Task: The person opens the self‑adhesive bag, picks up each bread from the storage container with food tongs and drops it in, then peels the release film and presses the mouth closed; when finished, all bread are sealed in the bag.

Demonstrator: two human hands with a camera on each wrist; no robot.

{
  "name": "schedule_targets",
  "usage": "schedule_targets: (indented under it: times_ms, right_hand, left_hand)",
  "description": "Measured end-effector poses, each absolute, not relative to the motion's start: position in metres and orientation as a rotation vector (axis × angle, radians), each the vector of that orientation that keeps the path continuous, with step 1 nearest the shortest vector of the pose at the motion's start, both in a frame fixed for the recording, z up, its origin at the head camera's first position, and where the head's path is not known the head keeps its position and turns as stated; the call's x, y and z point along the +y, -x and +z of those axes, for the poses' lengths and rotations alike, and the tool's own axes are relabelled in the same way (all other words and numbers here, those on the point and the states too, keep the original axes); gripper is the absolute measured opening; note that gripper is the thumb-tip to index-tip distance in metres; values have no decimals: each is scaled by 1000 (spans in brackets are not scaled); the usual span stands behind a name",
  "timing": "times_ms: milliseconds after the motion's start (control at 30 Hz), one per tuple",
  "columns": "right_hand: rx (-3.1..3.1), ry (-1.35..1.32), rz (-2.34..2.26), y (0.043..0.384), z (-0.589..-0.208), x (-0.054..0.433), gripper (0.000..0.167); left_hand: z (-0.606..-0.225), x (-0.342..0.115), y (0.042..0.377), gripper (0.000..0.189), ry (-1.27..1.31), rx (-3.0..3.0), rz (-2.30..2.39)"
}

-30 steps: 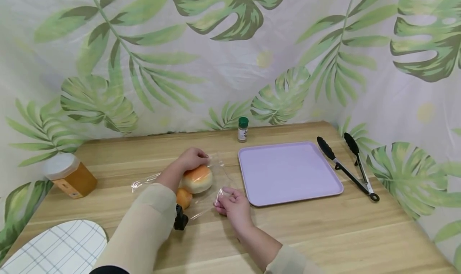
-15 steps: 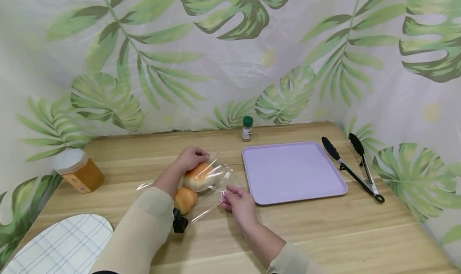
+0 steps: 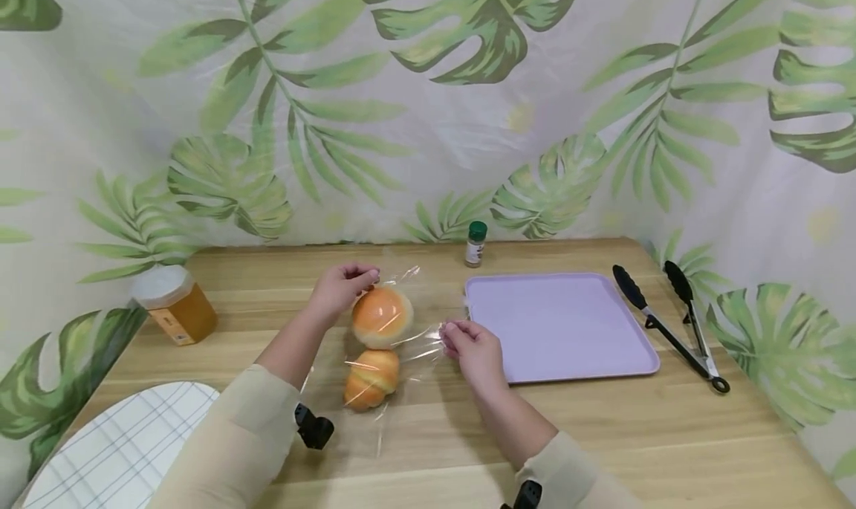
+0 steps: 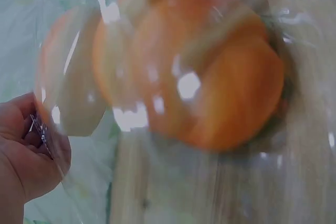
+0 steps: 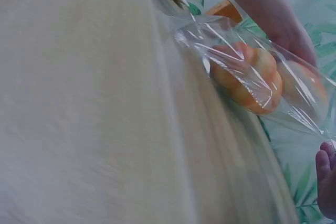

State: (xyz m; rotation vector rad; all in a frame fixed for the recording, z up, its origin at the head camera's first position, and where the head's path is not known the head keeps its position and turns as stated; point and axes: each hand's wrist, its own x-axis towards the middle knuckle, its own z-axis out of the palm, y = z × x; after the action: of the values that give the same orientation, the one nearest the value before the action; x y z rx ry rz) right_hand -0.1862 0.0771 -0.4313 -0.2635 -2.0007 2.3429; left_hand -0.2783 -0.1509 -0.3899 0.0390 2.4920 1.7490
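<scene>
Thin, colourless and glossy: one clear plastic bag (image 3: 417,349), creased and streaked with bright highlights. Visible inside, one round bun (image 3: 383,317), smooth, shiny orange-brown on top and paler at the sides, and one lobed roll (image 3: 371,380), golden with pale ridges; set end to end, bun toward the far edge of the worktop (image 3: 414,483), roll toward the near edge. Held over the worktop's middle; cannot tell whether resting on the wood. Pinched at the far end by the left hand (image 3: 339,292) and along the right side by the right hand (image 3: 478,354). By count: one bag, two breads, two hands, one lilac tray (image 3: 562,327), one pair of tongs (image 3: 675,345) near the right edge, one green-capped jar (image 3: 475,249) near the far edge, one amber jar (image 3: 183,312) toward the far left corner, one checked oval mat (image 3: 127,449) at the near left corner.
</scene>
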Motion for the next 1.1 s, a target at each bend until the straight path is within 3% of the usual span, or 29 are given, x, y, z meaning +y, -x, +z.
schedule_targets:
  times_ms: [167,333,500,833,1100]
  right_hand:
    - [-2001,174,2322,197,-411,91,24]
    - [-2060,34,2283,202,-383,101,25]
    - [-2115,-98,2226,203,-355,108,27]
    - [-2124,-305,2126,206,-322,107,27]
    - [-2118,-314,2152,210,-320,109,28]
  left_hand:
    - [-373,-155,261,35,-26,2411,1951]
    - [-357,-156,243,11,-42,2190,2289]
    - [-340,-153,223,31,-128,2047,2529]
    - [-309,-134,203,28,-305,2171,2550]
    - [-313,-134,197,32,-309,2150,2587]
